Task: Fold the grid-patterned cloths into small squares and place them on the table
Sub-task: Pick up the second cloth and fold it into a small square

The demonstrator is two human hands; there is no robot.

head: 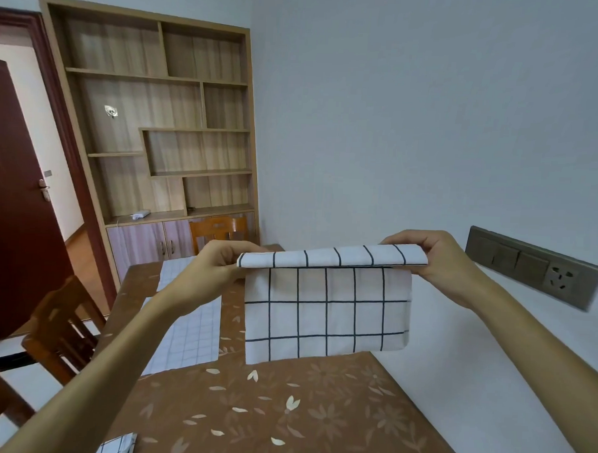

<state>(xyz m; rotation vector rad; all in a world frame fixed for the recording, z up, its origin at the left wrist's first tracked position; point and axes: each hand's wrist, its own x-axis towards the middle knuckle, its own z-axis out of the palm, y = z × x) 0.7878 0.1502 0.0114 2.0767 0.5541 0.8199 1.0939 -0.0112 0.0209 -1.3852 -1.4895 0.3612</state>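
With the left hand [220, 267] and right hand [436, 263] each pinching one end of the grid cloth [324, 313], uneven pull could skew its seemingly doubled layers.

White with a bold black grid on the held cloth [326, 309]. White with a finer, fainter grey grid on the flat cloth [190, 331]. Dark grid on white at the corner cloth [116, 448]. Brown with tan flowers and cream petals over the bench [282, 414]. Pale wood grain on the bookshelf [151, 117], dark reddish brown on the door [14, 196], pale blue-grey on the wall [398, 128].
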